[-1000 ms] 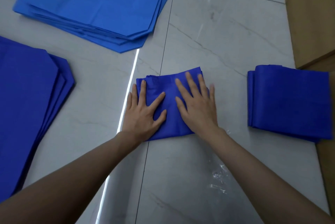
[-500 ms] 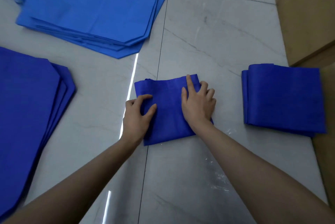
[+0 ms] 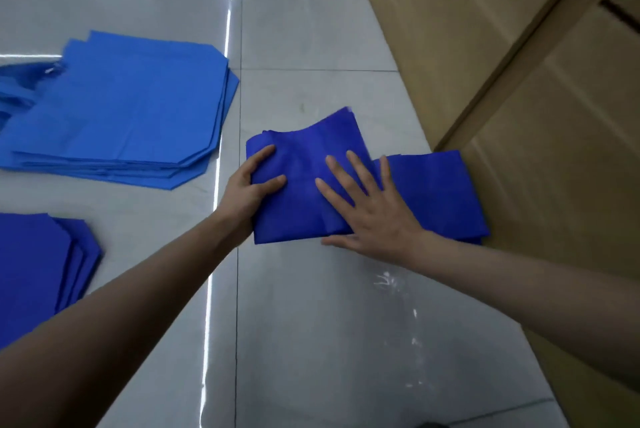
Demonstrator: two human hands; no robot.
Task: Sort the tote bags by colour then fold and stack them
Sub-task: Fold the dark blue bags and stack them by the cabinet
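Note:
A folded dark blue tote bag [image 3: 301, 168] is lifted off the floor, its right part overlapping the stack of folded dark blue bags [image 3: 436, 192]. My left hand [image 3: 251, 190] grips its left edge, thumb on top. My right hand [image 3: 367, 209] lies on its right side with fingers spread and the thumb under the near edge. A pile of flat lighter blue bags [image 3: 131, 109] lies at the far left. Flat dark blue bags [image 3: 38, 261] sit at the near left.
The floor is pale marble tile [image 3: 311, 323] with a bright light streak along it. Cardboard boxes [image 3: 519, 64] stand along the right side, close behind the folded stack.
Both hands went from pressing the folded bag flat to gripping it and carrying it right, onto the folded stack. The view has swung right and up.

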